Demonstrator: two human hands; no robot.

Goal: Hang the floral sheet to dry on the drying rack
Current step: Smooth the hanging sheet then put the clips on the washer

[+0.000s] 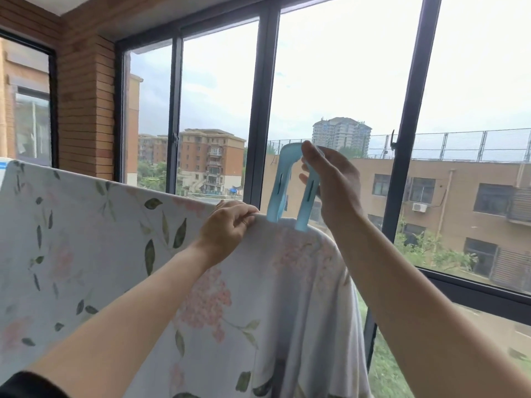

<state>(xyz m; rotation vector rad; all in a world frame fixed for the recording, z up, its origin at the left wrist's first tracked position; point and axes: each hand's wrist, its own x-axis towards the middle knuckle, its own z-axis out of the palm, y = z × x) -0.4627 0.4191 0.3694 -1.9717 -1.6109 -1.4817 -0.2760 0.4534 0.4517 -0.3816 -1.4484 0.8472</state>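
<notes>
The floral sheet [94, 248], white with green leaves and pink blossoms, hangs draped over a rail that it hides completely. Its right end bunches and falls in folds. My left hand [227, 225] pinches the sheet's top edge where it lies over the hidden rail. Just to its right, my right hand [330, 182] grips a large light-blue plastic clip [287, 191] by its upper arm. The clip's two legs point down and straddle the top fold of the sheet.
Dark-framed windows [260, 110] stand close behind the sheet, with buildings and trees outside. A brick-patterned wall [86, 104] fills the left corner. A window handle [393, 143] sticks out on the right frame.
</notes>
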